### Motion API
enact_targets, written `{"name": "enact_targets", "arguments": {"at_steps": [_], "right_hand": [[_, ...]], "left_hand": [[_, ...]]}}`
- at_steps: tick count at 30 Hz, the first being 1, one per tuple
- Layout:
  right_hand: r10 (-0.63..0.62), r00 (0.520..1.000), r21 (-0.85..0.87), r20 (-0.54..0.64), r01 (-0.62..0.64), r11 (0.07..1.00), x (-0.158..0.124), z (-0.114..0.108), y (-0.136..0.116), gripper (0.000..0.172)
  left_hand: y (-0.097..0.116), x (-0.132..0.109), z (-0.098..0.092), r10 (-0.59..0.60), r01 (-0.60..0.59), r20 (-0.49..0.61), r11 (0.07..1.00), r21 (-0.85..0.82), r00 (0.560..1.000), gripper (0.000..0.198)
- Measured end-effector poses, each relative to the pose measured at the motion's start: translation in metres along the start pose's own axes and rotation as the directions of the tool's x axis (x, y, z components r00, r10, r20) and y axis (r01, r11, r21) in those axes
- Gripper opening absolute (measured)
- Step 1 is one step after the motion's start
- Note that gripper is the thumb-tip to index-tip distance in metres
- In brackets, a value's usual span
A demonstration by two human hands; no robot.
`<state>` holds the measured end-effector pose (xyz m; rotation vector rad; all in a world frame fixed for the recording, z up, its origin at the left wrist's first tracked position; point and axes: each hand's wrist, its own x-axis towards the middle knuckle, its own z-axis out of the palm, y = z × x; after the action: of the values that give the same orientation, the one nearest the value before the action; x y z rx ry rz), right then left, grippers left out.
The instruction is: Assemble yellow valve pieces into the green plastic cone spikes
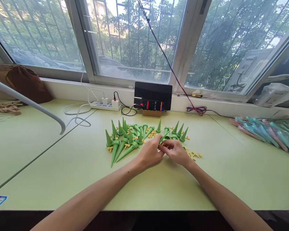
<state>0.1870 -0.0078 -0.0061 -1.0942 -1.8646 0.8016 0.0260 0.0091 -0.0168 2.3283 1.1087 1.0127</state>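
Several green cone-shaped plastic spikes [125, 141] lie and stand in a heap on the light green table [62, 166], mixed with small yellow plastic pieces [194, 155]. My left hand [150, 154] and my right hand [175, 151] meet just in front of the heap. Together they hold one green spike [164, 137], its tip pointing up and away. My right hand's fingers pinch a small yellow piece against the spike's wide end. Both hands are closed.
A dark tablet [153, 95] and a phone [153, 105] stand at the window sill behind the heap. A white power strip [105, 105] with cables lies left of them. Flat coloured packets [267, 133] are stacked at the right. A brown bag [27, 84] sits far left.
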Motion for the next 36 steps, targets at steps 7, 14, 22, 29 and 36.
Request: {"name": "enact_targets", "arguments": {"at_steps": [7,14,22,29,36], "right_hand": [[-0.059,0.998,-0.114,-0.027,0.056,0.992,-0.002,0.000,-0.005,0.022],[0.029,0.999,0.095,0.023,-0.031,0.995,0.002,0.000,0.002,0.026],[0.137,0.980,0.361,0.147,-0.182,0.915,0.004,-0.003,-0.001,0.037],[0.250,0.932,0.604,0.261,-0.360,0.711,0.003,-0.001,0.016,0.034],[0.285,0.927,0.597,0.244,-0.375,0.709,0.003,0.001,0.011,0.038]], "left_hand": [[-0.002,0.000,0.001,0.037,-0.038,-0.011,0.999,-0.004,0.999,0.028],[0.000,0.000,0.000,0.011,-0.012,-0.023,1.000,-0.010,1.000,0.020],[0.008,0.000,-0.002,0.005,-0.009,-0.043,0.996,-0.091,0.999,0.018],[0.011,-0.002,-0.002,-0.013,0.009,-0.050,0.998,-0.066,0.999,0.015],[0.011,-0.002,-0.002,-0.019,0.015,-0.046,0.997,-0.073,0.999,0.014]]}}
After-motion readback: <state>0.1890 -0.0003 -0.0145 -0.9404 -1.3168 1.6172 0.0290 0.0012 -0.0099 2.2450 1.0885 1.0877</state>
